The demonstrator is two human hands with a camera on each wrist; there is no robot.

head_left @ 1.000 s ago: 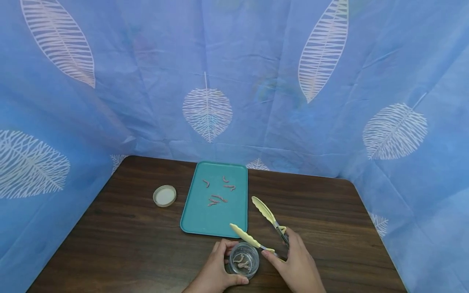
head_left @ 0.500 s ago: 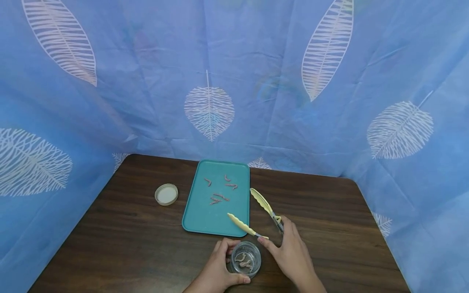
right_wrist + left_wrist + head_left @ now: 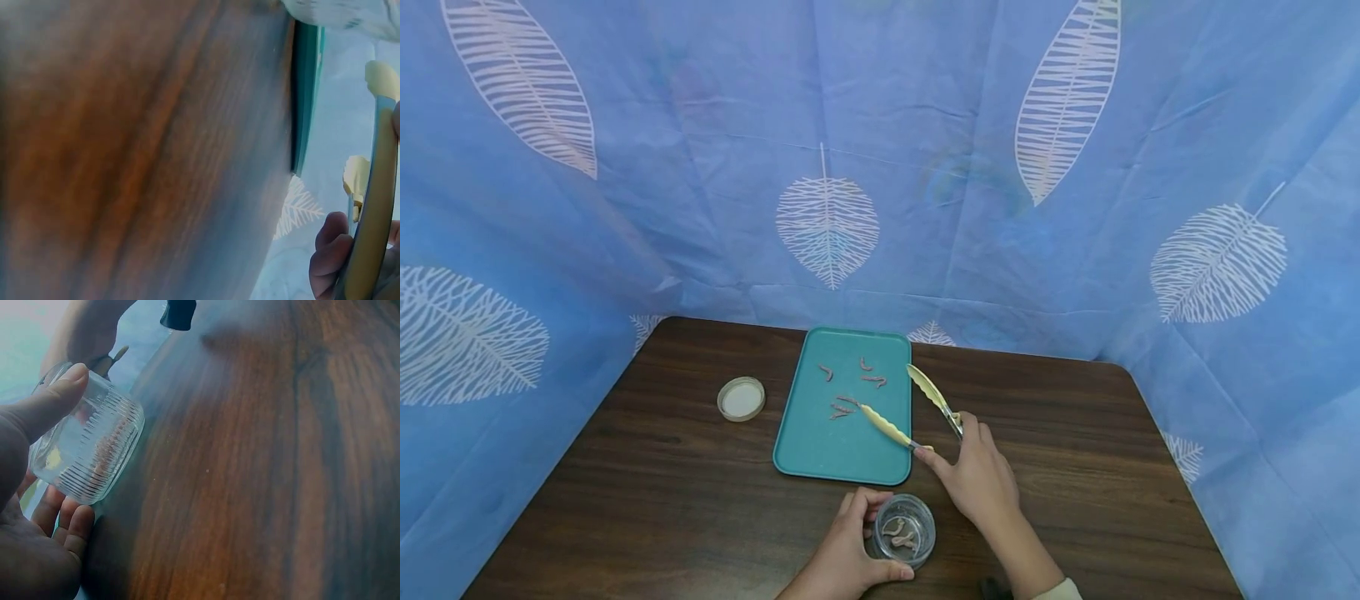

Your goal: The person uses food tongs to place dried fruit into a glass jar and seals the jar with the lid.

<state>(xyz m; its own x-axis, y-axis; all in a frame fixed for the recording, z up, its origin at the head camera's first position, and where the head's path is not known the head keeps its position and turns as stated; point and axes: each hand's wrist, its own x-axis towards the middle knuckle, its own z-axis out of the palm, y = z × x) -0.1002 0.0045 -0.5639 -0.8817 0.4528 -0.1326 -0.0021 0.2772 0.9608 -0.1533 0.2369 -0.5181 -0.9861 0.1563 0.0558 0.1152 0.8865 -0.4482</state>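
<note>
My left hand curls round a clear ribbed glass jar that stands on the table near its front. A few pale, worm-like strips lie at the bottom of the jar. In my right hand is a pair of yellow-tipped tongs, gripped by the thumb and fingers with its arms spread. One tong tip is over the teal tray, close to a cluster of pinkish strips. The other tip is at the tray's right edge. Whether the nearer tip touches a strip, I cannot tell.
More pinkish strips lie scattered on the far half of the tray. Left of the tray, a round lid rests on the dark wooden table. A blue leaf-patterned cloth hangs behind the table and at both sides.
My right hand has moved forward and slightly left with the tongs, bringing one tip from beside the jar to over the tray. The left hand keeps holding the jar in place.
</note>
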